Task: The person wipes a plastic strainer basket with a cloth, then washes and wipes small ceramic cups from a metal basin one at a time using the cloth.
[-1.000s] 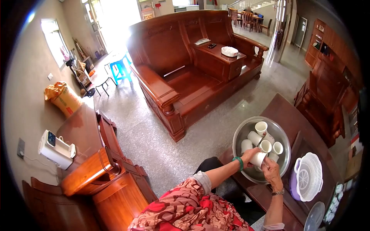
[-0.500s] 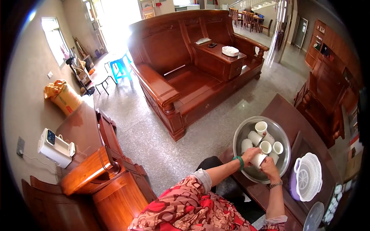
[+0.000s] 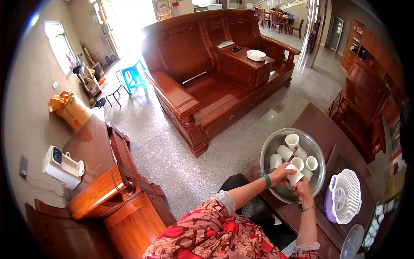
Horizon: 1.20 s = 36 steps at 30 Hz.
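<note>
Both hands hold one white cup (image 3: 294,176) over the near part of a round metal basin (image 3: 318,151). My left hand (image 3: 281,174), with a green bangle at the wrist, grips the cup from the left. My right hand (image 3: 302,190), below a metal watch band, is closed around its lower right side. Several more white cups lie in the basin beyond my hands, among them an upturned-mouth cup (image 3: 292,140) at the far side and a tilted cup (image 3: 311,163) at the right. Whether the basin holds water I cannot tell.
Right of the basin on the dark wooden table (image 3: 311,118) stands a white basket with a purple outer bowl (image 3: 345,196). A clear round lid (image 3: 352,241) lies nearer me. A wooden sofa (image 3: 207,93) is across the floor; a side cabinet (image 3: 86,142) stands left.
The cup has been turned in my hands and shifted slightly up. My right hand has moved lower on it. The other cups stay put.
</note>
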{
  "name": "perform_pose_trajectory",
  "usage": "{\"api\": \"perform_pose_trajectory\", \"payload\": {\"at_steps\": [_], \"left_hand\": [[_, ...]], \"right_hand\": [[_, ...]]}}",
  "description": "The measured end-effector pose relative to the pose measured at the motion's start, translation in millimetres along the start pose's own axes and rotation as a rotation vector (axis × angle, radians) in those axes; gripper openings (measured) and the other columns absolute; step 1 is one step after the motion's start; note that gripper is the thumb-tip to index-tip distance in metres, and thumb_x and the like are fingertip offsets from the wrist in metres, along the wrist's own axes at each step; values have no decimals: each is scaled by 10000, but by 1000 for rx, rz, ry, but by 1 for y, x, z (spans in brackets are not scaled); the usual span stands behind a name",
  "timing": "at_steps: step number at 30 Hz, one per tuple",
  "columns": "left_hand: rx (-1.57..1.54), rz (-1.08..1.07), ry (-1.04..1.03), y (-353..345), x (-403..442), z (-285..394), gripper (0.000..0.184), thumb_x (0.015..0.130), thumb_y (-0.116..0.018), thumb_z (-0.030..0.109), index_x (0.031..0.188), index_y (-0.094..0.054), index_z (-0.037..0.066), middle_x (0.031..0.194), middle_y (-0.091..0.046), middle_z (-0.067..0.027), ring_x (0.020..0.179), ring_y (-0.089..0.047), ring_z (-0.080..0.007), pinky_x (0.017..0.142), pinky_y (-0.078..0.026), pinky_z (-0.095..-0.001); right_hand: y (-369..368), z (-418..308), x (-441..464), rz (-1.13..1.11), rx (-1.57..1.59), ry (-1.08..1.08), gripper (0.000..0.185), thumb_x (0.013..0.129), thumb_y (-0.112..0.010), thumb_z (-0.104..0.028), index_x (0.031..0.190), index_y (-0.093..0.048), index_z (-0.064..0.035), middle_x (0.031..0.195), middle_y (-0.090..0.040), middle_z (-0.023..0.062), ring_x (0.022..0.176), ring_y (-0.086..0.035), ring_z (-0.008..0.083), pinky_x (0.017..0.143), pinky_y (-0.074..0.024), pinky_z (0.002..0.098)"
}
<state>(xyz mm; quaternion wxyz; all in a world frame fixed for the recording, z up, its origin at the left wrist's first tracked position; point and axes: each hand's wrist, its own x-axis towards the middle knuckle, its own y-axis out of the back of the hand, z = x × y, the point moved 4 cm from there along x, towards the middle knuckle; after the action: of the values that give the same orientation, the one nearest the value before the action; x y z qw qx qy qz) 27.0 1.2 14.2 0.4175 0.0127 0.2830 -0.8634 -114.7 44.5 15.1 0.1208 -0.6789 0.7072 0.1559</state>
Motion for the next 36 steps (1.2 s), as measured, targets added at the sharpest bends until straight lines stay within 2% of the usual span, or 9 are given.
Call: {"api": "perform_pose_trajectory", "payload": {"at_steps": [4,7,9,12,15,22,27,30,36], "left_hand": [[-48,39,53,3,7,-10,424,812,-606,475,997,-546,98,749,-514,1,526,-441,-77,390,-299,-223],[18,150,111,7,16,-18,516,791,-574,608,836,-577,94,565,-460,40,384,-358,-61,331,-229,-225],[33,71,155,10,16,-20,491,803,-574,566,930,-550,92,724,-532,-12,535,-477,-89,425,-358,-251],[-48,111,-8,5,9,-7,495,811,-571,504,1081,-495,97,956,-538,-55,810,-539,-139,656,-467,-350],[-122,-1,-22,1,-2,6,498,818,-578,400,1198,-424,117,1148,-479,-69,1048,-481,-185,865,-420,-449],[-53,-71,13,8,18,-14,523,813,-621,425,1187,-453,100,1112,-533,-66,970,-553,-201,776,-488,-428],[-137,95,97,10,18,-16,534,815,-594,489,1165,-480,102,1085,-545,-63,942,-566,-204,768,-498,-415],[-329,-126,10,11,9,-10,543,823,-583,433,1239,-428,120,1117,-532,-53,1033,-527,-217,878,-443,-425],[-252,-134,-133,4,6,-2,505,817,-610,378,1218,-465,107,1140,-528,-57,1050,-521,-210,902,-432,-402]], "right_hand": [[-3,-19,-4,186,-961,662,150,714,-593,-117,815,-639,-16,675,-621,197,573,-604,337,517,-466,396],[-12,-33,-15,180,-1079,437,170,679,-580,-104,805,-641,-8,747,-589,257,708,-587,420,626,-474,459],[-7,-11,3,205,-1050,577,134,731,-587,-126,795,-642,-21,672,-625,195,586,-607,343,528,-468,400],[-8,2,2,48,-3,44,154,858,-554,-209,824,-618,-73,622,-574,14,441,-495,74,324,-292,212],[-11,-5,-7,-12,346,-46,158,860,-553,-209,827,-615,-67,630,-579,29,420,-489,81,294,-265,216],[-18,-26,-10,285,-982,605,191,748,-596,-166,716,-620,21,643,-610,213,555,-599,356,511,-452,410],[-16,-19,-1,247,-976,572,155,778,-574,-138,802,-621,7,660,-618,206,565,-617,328,495,-451,380],[-17,-6,-2,111,87,10,122,836,-558,-174,852,-600,-60,552,-529,1,363,-451,83,307,-279,210],[-12,2,7,116,-72,222,143,799,-599,-181,800,-635,-43,632,-611,100,456,-559,204,407,-413,316]]}}
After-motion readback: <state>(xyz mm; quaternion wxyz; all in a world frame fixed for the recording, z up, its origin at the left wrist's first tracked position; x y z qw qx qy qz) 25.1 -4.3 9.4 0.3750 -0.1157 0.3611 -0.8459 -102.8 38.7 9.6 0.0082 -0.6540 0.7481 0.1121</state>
